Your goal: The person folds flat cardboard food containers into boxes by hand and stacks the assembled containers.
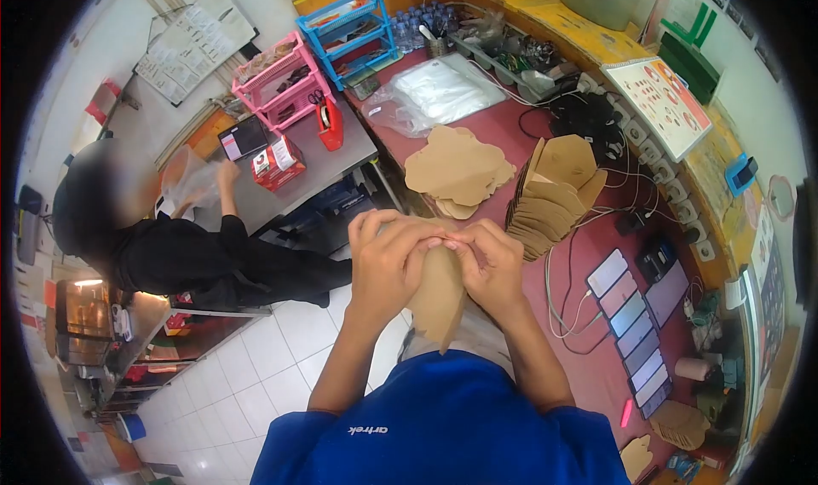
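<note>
A piece of brown cardboard (pixel 439 298) hangs between my two hands, in front of my chest. My left hand (pixel 383 259) grips its upper left edge, with the thumb bent inward. On the other side my right hand (pixel 490 268) pinches the top edge, its thumb and fingers close to the left thumb. Beyond my hands a pile of flat brown cardboard cutouts (pixel 456 168) lies on the dark red table (pixel 532 132). To its right stands a row of folded cardboard pieces (pixel 554 197).
A co-worker in black (pixel 187 255) stands at the left by a grey table (pixel 328 166), handling a clear bag. Clear plastic bags (pixel 443 93) lie at the back. Cables and a row of phones (pixel 626 319) occupy the right side. Blue racks (pixel 349 38) stand behind.
</note>
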{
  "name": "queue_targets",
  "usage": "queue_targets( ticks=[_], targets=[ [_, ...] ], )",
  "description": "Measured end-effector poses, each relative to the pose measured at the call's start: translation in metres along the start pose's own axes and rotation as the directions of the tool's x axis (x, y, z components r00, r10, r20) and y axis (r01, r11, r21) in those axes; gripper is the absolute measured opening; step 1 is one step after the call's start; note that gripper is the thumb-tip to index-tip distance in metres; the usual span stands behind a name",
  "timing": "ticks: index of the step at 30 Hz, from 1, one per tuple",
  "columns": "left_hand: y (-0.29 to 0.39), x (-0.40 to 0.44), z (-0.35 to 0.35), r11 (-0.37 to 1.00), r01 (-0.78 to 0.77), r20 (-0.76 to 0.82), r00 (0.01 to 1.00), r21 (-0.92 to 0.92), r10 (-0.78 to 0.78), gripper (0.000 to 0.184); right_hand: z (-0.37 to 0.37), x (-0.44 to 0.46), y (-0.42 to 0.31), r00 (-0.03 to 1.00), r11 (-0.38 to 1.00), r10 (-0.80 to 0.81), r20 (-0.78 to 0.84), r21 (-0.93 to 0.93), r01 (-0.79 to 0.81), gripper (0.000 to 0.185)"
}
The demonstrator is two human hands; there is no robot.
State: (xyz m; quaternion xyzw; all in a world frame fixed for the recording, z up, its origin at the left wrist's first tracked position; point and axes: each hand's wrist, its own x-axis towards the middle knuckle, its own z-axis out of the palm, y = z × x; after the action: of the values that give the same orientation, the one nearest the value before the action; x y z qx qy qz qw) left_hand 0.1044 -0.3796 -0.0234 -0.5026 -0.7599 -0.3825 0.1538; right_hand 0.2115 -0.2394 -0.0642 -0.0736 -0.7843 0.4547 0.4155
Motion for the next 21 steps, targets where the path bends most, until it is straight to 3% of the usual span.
queue_targets(
  ticks=[8, 10, 21],
  targets=[
    [0.003, 0.005, -0.003, 1.000, -0.017, -0.015, 1.000, 0.018, 0.017, 0.011, -0.001, 0.006, -0.006, 0.999, 1.000, -0.019, 0.044, -0.016, 0.019, 0.017],
    [0.001, 0.001, -0.002, 1.000, 0.004, -0.018, 1.000, 0.014, -0.004, 0.011, -0.002, 0.009, -0.008, 0.995, 0.995, -0.092, 0.039, -0.035, 0.094, 0.018],
    [-0.002, 0.000, -0.002, 0.998, -0.034, -0.049, 0.998, 0.045, 0.037, 0.010, 0.007, 0.001, -0.006, 0.995, 0.995, -0.090, -0.034, -0.051, 0.088, 0.011]
  ],
)
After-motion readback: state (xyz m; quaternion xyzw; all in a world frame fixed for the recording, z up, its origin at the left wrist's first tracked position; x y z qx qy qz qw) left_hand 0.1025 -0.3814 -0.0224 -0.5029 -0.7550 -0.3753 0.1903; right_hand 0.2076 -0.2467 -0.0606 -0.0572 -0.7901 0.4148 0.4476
